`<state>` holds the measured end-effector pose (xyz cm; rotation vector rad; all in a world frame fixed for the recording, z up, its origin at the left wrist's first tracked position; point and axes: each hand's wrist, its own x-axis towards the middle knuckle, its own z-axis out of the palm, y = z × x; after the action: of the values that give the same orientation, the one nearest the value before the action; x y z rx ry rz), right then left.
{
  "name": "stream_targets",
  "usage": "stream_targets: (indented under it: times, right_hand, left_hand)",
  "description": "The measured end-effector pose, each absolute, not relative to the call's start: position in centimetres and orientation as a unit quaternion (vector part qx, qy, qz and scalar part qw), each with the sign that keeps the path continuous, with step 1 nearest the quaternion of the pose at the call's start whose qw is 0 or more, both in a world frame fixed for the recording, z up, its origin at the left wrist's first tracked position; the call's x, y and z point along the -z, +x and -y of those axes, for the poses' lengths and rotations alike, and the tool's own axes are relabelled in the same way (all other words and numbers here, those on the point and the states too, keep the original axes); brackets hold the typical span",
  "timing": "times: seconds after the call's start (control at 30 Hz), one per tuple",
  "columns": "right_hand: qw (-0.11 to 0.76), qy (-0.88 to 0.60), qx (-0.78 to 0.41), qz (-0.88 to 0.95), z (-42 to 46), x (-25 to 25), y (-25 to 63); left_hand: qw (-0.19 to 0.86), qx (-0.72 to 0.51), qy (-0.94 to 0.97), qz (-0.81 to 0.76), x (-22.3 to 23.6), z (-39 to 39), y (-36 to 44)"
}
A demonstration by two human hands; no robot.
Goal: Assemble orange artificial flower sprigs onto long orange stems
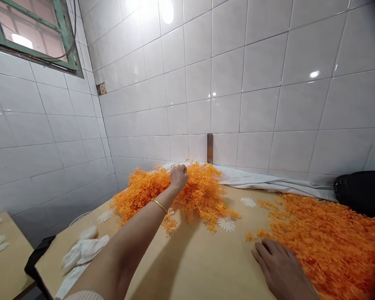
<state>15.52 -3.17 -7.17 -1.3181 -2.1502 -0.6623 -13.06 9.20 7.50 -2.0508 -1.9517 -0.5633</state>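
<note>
Left hand [178, 177], centre: fingers closed on orange clump [203, 193], gathered. Right hand [281, 266], lower right: fingers loosely extended. Orange heap [337, 246], right: spread loose, ungathered.

Open tabletop [218, 271] between orange heaps [334, 246], perhaps bag [362, 192] far right

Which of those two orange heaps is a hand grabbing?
The fluffier left heap: the left hand, with the gold bangle, is closed on some of it. The right heap lies flatter, with the right hand at its edge.
</note>
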Motion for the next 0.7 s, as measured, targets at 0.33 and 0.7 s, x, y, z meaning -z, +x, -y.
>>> stream_targets:
  times: [0.33, 0.7]
  right_hand:
    - [0.163, -0.541, 0.242, 0.789, 4.6, 5.5, 14.6]
    - [0.237, -0.59, -0.009, 0.772, -1.2, 1.2, 5.2]
  left_hand:
    - [0.122, 0.14, -0.817, 0.545, -5.7, -5.1, -13.1]
    - [0.243, 0.013, -0.858, 0.453, -2.4, -7.4, -13.5]
